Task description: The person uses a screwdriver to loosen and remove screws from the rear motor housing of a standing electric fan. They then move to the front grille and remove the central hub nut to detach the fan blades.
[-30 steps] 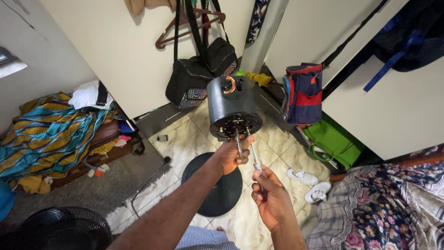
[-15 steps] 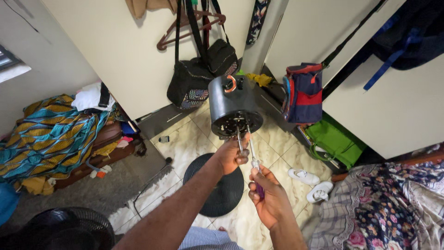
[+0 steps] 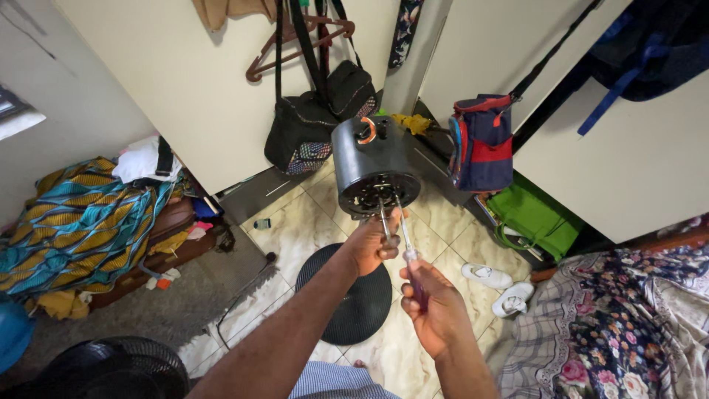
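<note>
A dark grey cylindrical fan motor point(image 3: 373, 164) is held up in front of me, its vented face turned my way and an orange ring on its top. My left hand point(image 3: 371, 244) grips the metal shaft that sticks out of the motor's face. My right hand point(image 3: 437, 314) holds a screwdriver point(image 3: 410, 261) with a clear purple handle. Its thin blade reaches up to the motor's face beside the shaft.
On the tiled floor below lie a round black fan base point(image 3: 353, 299) and a black fan grille point(image 3: 111, 369). White shoes point(image 3: 496, 284), a green bag point(image 3: 533, 218), hanging bags point(image 3: 310, 129) and a pile of patterned cloth point(image 3: 81, 222) surround me. At right is a floral bedspread point(image 3: 620, 325).
The motor and both hands have shifted slightly right and up in view. The screwdriver blade has come closer to the motor's face.
</note>
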